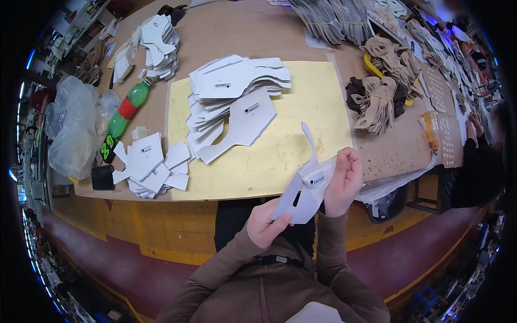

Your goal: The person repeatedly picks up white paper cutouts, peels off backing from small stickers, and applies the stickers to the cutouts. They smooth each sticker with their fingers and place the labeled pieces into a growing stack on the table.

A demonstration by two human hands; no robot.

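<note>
Above the table's near edge, in front of my body, I hold a white cut shoe-upper piece [305, 198] with a dark slot, a small printed mark and a thin curved strip pointing up. My left hand [263, 224] is closed on its lower left edge, thumb on top. My right hand [343, 181] pinches the right edge beside the mark. Beyond my hands, a fanned stack of similar white pieces [223, 81] lies on a yellow sheet [318, 89]. A loose pile of white pieces [151, 161] lies at the left near edge.
At the left stand a green bottle [135, 95] with a red label, a clear plastic bag [72, 132] and a black box [102, 177]. Tied beige bundles [377, 102] and grey strips [328, 24] lie right and far. Another person's hand [474, 126] shows at far right.
</note>
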